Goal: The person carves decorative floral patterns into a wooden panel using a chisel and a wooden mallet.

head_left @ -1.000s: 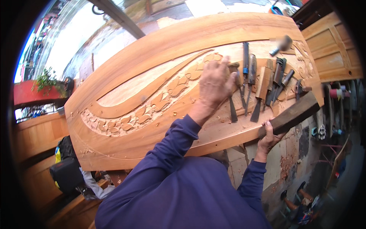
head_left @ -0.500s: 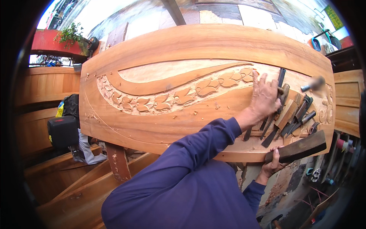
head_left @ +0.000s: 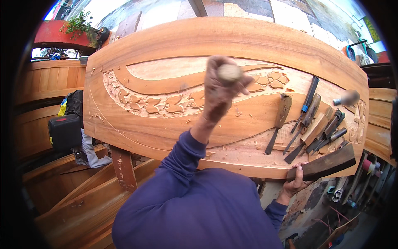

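Observation:
My left hand [head_left: 219,89] is raised over the carved wooden panel [head_left: 166,45], closed round a wooden handle [head_left: 229,74] seen end-on. Whatever lies beyond its round butt is hidden, and the hand is smeared by motion. At the near right edge, my right hand [head_left: 295,182] grips a thick dark wooden bar [head_left: 327,163] that lies tilted over the panel's edge. A wooden-handled chisel [head_left: 282,110] rests on the panel, left of several other carving tools [head_left: 313,128]. Below my left hand runs a band of carved flowers [head_left: 174,104].
Wood chips [head_left: 99,115] are scattered over the panel. On its far right lies a tool with a metal end [head_left: 338,101] and a blurred round part. A black case [head_left: 66,132] stands left of the panel, with wooden boards [head_left: 83,203] below.
My left hand has moved left and up from the tools, with the wooden handle now in it. The chisel it covered shows fully. My right hand and the bar have hardly moved.

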Available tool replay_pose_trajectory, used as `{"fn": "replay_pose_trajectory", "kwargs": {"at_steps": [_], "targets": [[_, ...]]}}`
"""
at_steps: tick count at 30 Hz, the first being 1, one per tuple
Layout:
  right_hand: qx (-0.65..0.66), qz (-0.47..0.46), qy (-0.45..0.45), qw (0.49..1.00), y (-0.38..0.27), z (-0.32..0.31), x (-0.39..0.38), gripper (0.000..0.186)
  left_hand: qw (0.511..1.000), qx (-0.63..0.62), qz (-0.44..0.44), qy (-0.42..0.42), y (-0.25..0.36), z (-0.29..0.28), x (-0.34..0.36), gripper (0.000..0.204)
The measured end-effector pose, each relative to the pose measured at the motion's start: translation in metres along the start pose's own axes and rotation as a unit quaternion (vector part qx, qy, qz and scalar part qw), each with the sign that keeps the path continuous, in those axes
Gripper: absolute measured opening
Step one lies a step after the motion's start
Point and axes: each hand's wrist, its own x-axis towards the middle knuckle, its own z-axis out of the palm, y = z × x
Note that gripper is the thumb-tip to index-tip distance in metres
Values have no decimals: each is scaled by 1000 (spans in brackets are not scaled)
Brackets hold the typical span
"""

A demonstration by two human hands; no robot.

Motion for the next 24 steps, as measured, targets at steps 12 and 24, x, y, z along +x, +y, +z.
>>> {"fn": "replay_pose_trajectory", "kwargs": {"at_steps": [12,24], "targets": [[-26,-33,-20,999,9,-9,2,53,997,-4,72,29,-16,-7,12,36],[-20,-36,-16,999,7,-8,-2,60,994,-32,69,81,-37,-3,34,29]]}}
